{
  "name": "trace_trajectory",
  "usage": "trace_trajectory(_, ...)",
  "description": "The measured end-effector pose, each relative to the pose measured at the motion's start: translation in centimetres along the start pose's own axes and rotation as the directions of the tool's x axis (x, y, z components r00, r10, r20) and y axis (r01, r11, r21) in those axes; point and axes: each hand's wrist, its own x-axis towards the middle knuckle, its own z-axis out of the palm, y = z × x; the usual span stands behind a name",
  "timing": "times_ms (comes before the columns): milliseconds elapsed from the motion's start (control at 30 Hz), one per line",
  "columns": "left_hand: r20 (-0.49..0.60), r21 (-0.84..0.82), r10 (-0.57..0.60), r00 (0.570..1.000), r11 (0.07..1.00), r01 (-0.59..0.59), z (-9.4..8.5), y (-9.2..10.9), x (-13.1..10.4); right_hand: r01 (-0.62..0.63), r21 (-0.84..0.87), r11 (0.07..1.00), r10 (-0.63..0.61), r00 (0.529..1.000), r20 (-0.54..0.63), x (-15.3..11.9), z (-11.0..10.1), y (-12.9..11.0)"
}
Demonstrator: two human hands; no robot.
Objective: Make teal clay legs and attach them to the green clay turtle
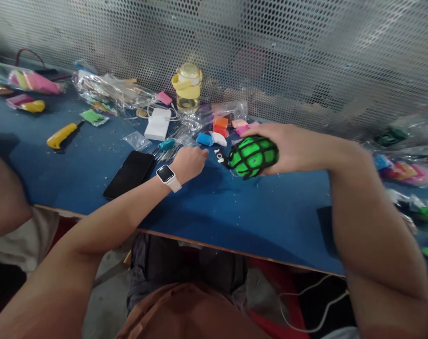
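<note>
Head view, sole view on record. The right hand (287, 145) is closed around a rounded green piece (247, 163) and holds it at the middle of the blue table (206, 205), over the surface; contact with the table cannot be confirmed. The left hand (189, 164) is apart from the right, to its left, fingers curled; whether anything is pinched there cannot be told.

Progress, as judged: the green body is formed and black strips cross it in a grid on the visible side. A small black-and-white piece (219, 156) sits at its left end, between the hands; whether it is joined cannot be determined. The underside is hidden, so completeness there is unverified. What is left cannot be established from the outside alone.

Materials noted: blue packet (205, 138), white lump (219, 138) and orange-red packet (221, 125), all just beyond the hands. The yellow-handled knife (61, 135) lies far left, well apart from both hands.
</note>
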Motion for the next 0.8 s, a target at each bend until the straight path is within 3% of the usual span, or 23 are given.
trace_trajectory(133,0.003,-0.026,-0.005,1.0,1.0,0.005,0.9,-0.4,0.4,-0.048,-0.005,0.999,0.048,0.998,0.039,1.3,2.3,0.9)
trace_trajectory(300,0.026,-0.023,0.035,0.999,0.999,-0.034,1.4,-0.3,0.5,-0.073,-0.014,0.997,0.074,0.997,0.039,0.9,2.6,1.9)
trace_trajectory(400,0.027,-0.035,0.036,0.999,0.999,-0.035,1.5,-0.3,0.5,-0.121,-0.008,0.993,0.121,0.99,0.075,0.2,1.5,1.8)
trace_trajectory(533,0.028,-0.035,0.046,0.999,0.998,-0.045,1.3,-0.2,0.4,-0.199,0.096,0.975,0.185,0.973,0.14,-0.2,-1.7,2.8)
trace_trajectory(633,0.023,-0.035,0.053,0.998,0.998,-0.053,1.3,-0.2,0.3,-0.169,0.23,0.958,0.179,0.984,-0.023,1.1,-3.4,5.4)
trace_trajectory(700,0.017,-0.041,0.059,0.998,0.997,-0.058,1.4,-0.2,0.2,-0.159,0.278,0.947,0.206,0.967,-0.151,2.9,-3.3,8.0)
trace_trajectory(800,0.011,-0.051,0.06,0.998,0.997,-0.059,1.6,-0.3,0.2,-0.243,0.099,0.965,0.255,0.956,-0.148,5.7,-1.4,12.6)
